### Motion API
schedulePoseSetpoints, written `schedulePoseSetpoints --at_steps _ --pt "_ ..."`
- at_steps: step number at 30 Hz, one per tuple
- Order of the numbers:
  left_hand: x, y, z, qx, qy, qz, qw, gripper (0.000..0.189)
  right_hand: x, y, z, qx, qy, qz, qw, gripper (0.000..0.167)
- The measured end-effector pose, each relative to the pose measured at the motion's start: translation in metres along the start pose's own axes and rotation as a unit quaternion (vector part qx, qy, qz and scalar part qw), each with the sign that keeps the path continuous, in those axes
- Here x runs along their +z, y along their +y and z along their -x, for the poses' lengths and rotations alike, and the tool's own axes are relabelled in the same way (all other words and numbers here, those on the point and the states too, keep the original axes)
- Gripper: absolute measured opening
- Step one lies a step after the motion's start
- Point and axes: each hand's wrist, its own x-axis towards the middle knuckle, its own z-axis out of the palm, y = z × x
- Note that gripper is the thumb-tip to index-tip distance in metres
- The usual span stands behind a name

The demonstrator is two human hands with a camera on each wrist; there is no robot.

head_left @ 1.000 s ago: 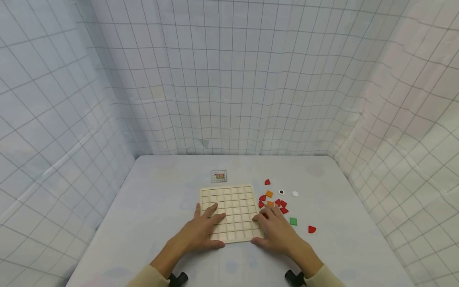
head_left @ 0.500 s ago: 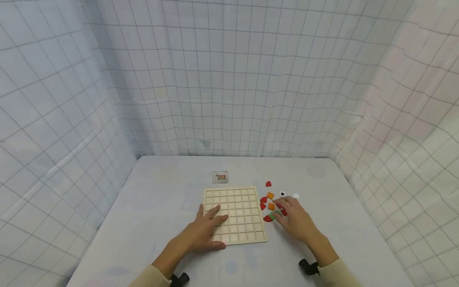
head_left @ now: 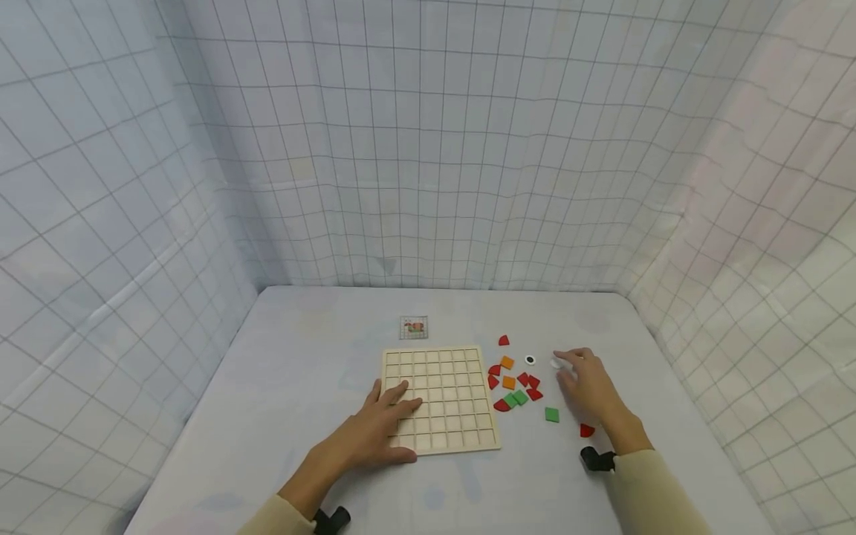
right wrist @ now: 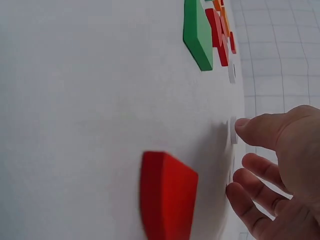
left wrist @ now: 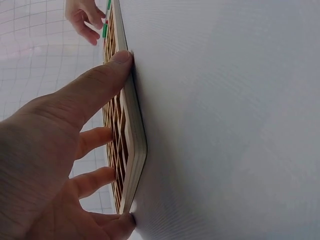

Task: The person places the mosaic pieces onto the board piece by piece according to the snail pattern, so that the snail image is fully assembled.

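Observation:
My left hand (head_left: 377, 432) rests on the left side of a pale wooden grid board (head_left: 451, 407), fingers spread over its cells. In the left wrist view, the thumb (left wrist: 102, 80) lies along the board's near edge. My right hand (head_left: 594, 390) is low over the table at the right, beside a white disc (head_left: 556, 363). The right wrist view has its thumb tip at the edge of this white disc (right wrist: 233, 131), with the other fingers loosely bent and apart from it.
Between board and right hand lie several red pieces (head_left: 534, 394), orange squares (head_left: 509, 383), green squares (head_left: 551, 414) and a black-centred white disc (head_left: 530, 360). A red quarter piece (head_left: 587, 430) lies by the right wrist. A picture card (head_left: 414, 328) lies beyond the board.
My right hand has left the board's right edge, passed over the coloured pieces and reached the white disc farther right. My left hand has stayed on the board.

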Motion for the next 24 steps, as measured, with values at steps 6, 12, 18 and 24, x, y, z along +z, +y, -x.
schedulePoseSetpoints --at_steps 6,12,18,24 --pt "0.0 -0.001 -0.001 0.008 -0.001 0.002 1.0 0.094 0.001 0.008 -0.011 -0.003 -0.009 -0.016 0.9998 0.045" --pt "-0.002 -0.002 0.0 0.015 0.0 0.001 0.9999 0.094 0.004 0.004 -0.019 0.006 -0.013 -0.013 0.9998 0.034" --pt "-0.003 -0.003 0.001 0.02 -0.001 -0.006 0.9998 0.095 0.003 -0.004 -0.022 0.016 -0.022 -0.01 0.9996 0.029" --pt "-0.005 -0.003 0.003 0.023 -0.004 -0.01 0.9997 0.095 0.004 -0.004 -0.023 0.025 -0.032 -0.011 0.9991 0.032"
